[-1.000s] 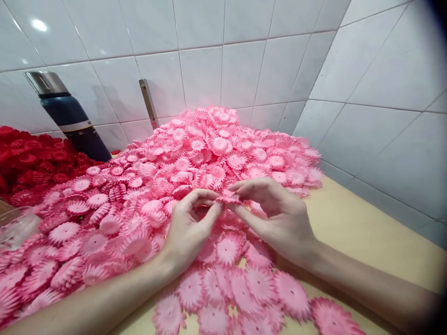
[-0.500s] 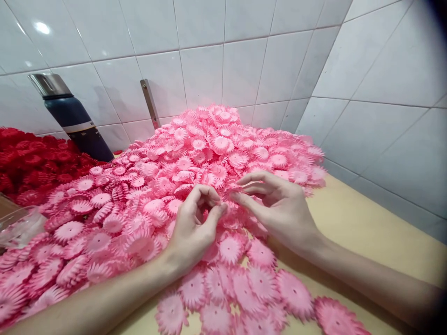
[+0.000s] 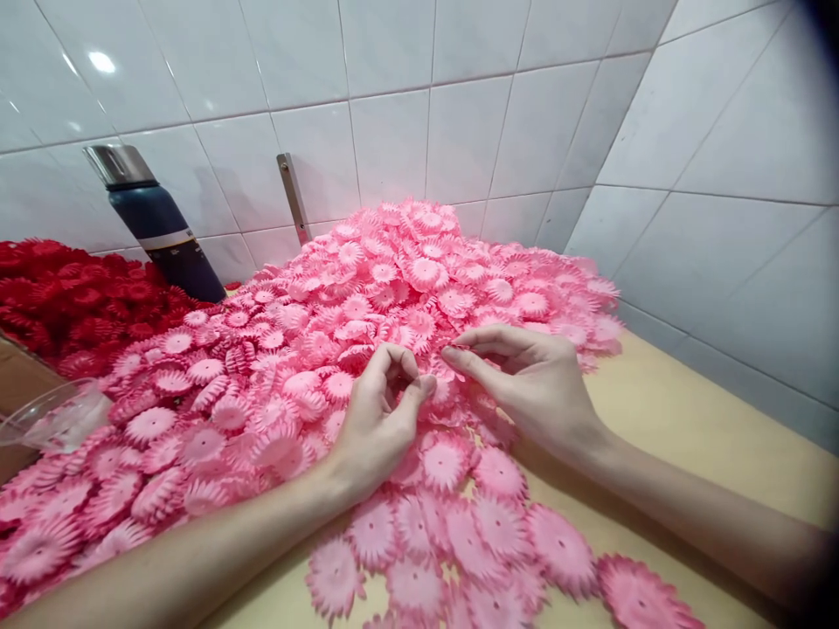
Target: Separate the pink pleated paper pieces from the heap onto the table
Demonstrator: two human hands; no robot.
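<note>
Both hands hover over a large heap of pink fabric flower petal discs (image 3: 426, 273). My left hand (image 3: 386, 419) is closed, thumb and forefinger pinched together, and whatever sits between them is too small to make out. Just to its right, my right hand (image 3: 534, 384) also pinches thumb against fingertips. A tiny dark bit shows at those fingertips, but its kind cannot be told. The two sets of fingertips are a short gap apart. Beneath and in front of the hands, loose pink discs (image 3: 444, 463) with small centre holes lie flat and overlapping.
A dark blue bottle (image 3: 167, 231) with a steel cap stands at the back left, beside a red petal heap (image 3: 85, 306). A clear plastic cup (image 3: 62, 419) lies by a cardboard box (image 3: 23, 376) at left. Tiled walls (image 3: 386, 131) bound the yellowish table (image 3: 655, 411).
The view has shifted slightly, so the scene sits a little further right. My right hand's fingers have drawn closer together; the left keeps its pinch.
</note>
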